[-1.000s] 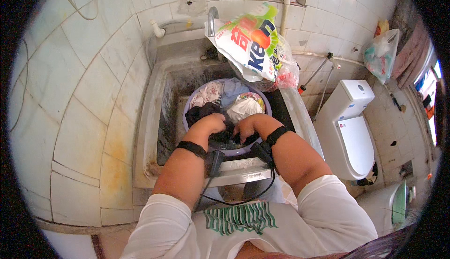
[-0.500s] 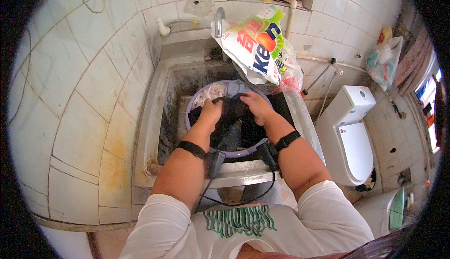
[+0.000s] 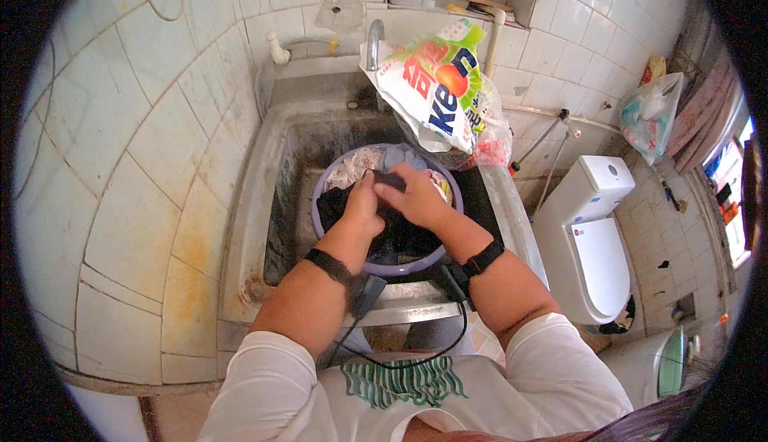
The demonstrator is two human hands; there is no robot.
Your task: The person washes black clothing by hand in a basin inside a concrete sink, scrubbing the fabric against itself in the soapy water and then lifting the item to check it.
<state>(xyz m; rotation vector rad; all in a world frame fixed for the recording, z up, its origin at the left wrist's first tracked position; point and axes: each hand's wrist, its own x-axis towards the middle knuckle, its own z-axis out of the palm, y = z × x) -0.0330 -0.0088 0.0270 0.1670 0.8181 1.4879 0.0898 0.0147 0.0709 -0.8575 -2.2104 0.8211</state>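
Observation:
A dark cloth (image 3: 389,179), its garment type unclear, is bunched between my two hands. My left hand (image 3: 365,207) is closed on one part of it. Close beside it, my right hand (image 3: 416,196) curls over the other part, with fingertips near my left thumb. Both hands are above a lavender basin (image 3: 406,268) that stands in the sink. Inside the basin lie black clothes (image 3: 400,238), a white patterned cloth (image 3: 354,167) and a grey-blue cloth (image 3: 402,155). My hands and forearms hide part of this laundry.
The worn stone sink (image 3: 250,242) surrounds the basin, with a metal faucet (image 3: 374,42) at its back. A large detergent bag (image 3: 440,86) leans at the back right corner. Beyond the sink's right side stands a white toilet (image 3: 596,258). A black cable (image 3: 400,366) hangs between my forearm straps.
My hands have come closer together, and the right one has moved left. The dark cloth, spread between them before, is now bunched up small.

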